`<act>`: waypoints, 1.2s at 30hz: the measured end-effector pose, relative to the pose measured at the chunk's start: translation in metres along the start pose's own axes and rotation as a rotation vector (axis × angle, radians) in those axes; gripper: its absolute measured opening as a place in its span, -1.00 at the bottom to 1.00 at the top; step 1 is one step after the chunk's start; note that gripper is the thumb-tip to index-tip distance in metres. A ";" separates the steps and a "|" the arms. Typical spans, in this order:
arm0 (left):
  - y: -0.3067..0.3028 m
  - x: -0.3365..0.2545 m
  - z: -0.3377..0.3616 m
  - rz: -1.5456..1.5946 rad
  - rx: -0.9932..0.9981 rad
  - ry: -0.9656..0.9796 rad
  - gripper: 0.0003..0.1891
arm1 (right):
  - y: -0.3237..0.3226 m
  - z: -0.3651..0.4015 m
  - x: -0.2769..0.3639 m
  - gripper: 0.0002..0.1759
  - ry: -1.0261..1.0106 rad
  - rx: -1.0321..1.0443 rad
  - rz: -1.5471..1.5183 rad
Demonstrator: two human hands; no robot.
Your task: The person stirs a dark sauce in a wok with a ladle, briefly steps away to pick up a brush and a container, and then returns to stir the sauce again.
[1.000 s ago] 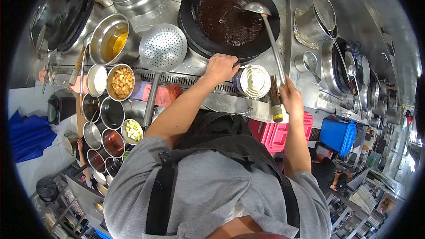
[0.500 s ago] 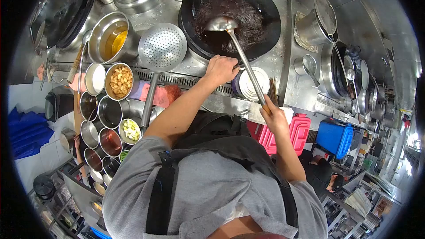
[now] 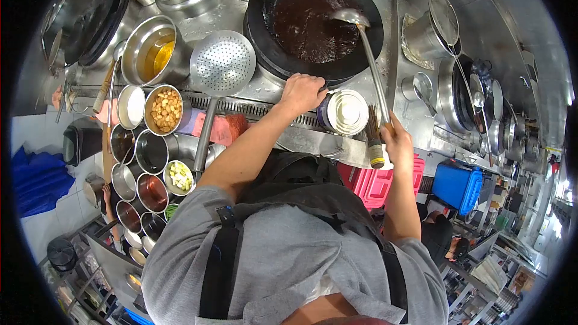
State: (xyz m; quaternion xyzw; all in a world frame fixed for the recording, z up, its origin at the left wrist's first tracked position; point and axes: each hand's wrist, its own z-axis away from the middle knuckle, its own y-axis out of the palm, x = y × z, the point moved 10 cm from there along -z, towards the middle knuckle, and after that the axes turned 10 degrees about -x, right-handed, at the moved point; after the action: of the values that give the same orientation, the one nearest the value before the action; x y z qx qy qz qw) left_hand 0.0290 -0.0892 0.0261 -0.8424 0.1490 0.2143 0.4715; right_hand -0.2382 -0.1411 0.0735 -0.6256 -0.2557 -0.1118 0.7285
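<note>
Dark brown liquid (image 3: 313, 18) fills the bottom of a black wok (image 3: 262, 12) on the stove. My left hand (image 3: 303, 91) is closed at the wok's near edge, around what looks like its handle, mostly hidden by the fingers. In my right hand (image 3: 394, 141) is the wooden grip of a long metal ladle (image 3: 374, 66). The ladle's bowl (image 3: 350, 16) lies over the right side of the liquid, its lower part hard to make out. Between my hands stands a can with a pale lid (image 3: 346, 112), and a bamboo brush (image 3: 374, 144) is just left of my right hand.
A perforated strainer (image 3: 223, 63) rests left of the wok, beside a pot of yellow oil (image 3: 129, 54). Several metal cups hold ingredients, including browned cubes (image 3: 165, 111) and chopped greens (image 3: 180, 176). Right of the stove sits a sieve on a pot (image 3: 421, 39). Another person (image 3: 436, 235) is behind at right.
My right hand has moved right and slightly up, carrying the ladle from the middle to the right side of the wok. More of the brush shows. My left hand stays in place.
</note>
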 end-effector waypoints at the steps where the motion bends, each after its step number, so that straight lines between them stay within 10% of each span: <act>1: 0.000 0.001 0.000 0.002 -0.004 -0.007 -0.76 | -0.011 0.007 -0.011 -0.42 0.014 0.005 0.019; 20: 0.005 0.002 -0.001 0.000 0.023 -0.023 -0.74 | 0.087 -0.010 0.031 -0.39 -0.258 -0.047 0.038; 36: 0.007 0.003 -0.001 0.000 0.023 -0.029 -0.75 | -0.033 0.060 -0.019 -0.36 -0.023 0.073 0.039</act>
State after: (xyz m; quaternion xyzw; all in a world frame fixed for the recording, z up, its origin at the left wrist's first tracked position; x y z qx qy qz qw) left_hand 0.0284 -0.0939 0.0198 -0.8338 0.1444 0.2246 0.4833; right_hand -0.2841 -0.0923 0.0968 -0.6048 -0.2557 -0.0809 0.7499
